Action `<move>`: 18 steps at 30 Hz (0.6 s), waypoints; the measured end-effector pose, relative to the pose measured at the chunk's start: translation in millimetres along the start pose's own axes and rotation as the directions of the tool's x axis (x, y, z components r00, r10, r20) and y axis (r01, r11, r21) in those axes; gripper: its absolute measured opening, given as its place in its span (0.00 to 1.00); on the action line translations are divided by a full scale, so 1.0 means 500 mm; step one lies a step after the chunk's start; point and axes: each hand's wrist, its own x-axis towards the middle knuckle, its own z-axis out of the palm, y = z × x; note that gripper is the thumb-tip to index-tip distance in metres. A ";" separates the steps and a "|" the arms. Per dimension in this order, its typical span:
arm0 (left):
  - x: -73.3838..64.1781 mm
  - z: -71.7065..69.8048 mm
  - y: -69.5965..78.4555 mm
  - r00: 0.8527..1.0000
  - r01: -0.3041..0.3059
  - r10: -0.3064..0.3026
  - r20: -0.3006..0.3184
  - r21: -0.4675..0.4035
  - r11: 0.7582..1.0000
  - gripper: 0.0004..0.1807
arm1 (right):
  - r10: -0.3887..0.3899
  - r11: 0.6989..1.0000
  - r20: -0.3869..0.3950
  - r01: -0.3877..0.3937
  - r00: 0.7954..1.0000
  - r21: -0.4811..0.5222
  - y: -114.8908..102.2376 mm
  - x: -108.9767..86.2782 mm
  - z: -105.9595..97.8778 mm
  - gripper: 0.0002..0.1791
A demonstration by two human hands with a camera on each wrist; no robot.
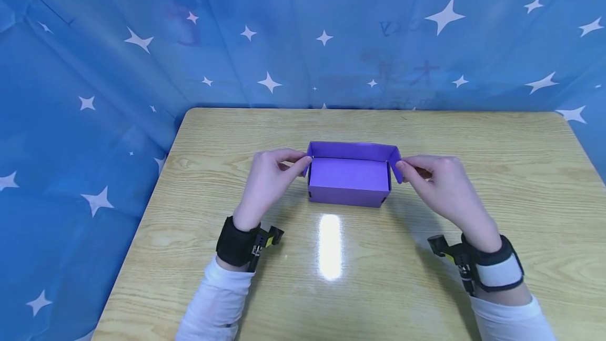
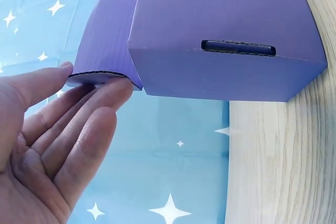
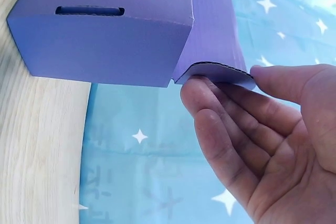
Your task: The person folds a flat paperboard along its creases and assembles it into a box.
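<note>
A purple cardboard box (image 1: 349,197) stands on the table with its lid raised at the back and its inside visible. My left hand (image 1: 273,175) pinches the left side flap of the lid (image 2: 107,30) between thumb and fingers. On the other side, my right hand (image 1: 440,183) pinches the right side flap (image 3: 212,30) in the same way; this flap angles outward from the box. Both wrist views show a narrow slot along a lower edge of the box's end wall. The fingertips behind the flaps are partly hidden in the head view.
The box rests on a light wooden table (image 1: 199,278), with a bright reflection in front of it. A blue cloth with white stars (image 1: 303,30) hangs behind the table and along its left side. Each wrist wears a black strap with a small camera.
</note>
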 end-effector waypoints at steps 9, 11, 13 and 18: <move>-0.001 0.007 0.005 1.000 0.010 -0.010 -0.014 -0.019 1.000 0.11 | 0.028 0.997 0.000 -0.028 1.000 0.068 -0.005 0.000 0.005 0.11; -0.001 0.008 0.006 1.000 0.019 -0.020 -0.014 -0.034 0.999 0.11 | 0.031 0.996 0.000 -0.031 1.000 0.083 -0.006 0.001 0.006 0.11; -0.002 0.010 0.006 0.999 0.035 -0.036 -0.013 -0.048 0.998 0.11 | 0.040 0.995 0.005 -0.040 0.999 0.091 -0.006 0.001 0.007 0.11; -0.001 0.014 0.004 0.999 0.045 -0.046 -0.011 -0.057 0.997 0.11 | 0.072 0.992 0.023 -0.074 0.997 0.106 -0.007 0.000 0.008 0.12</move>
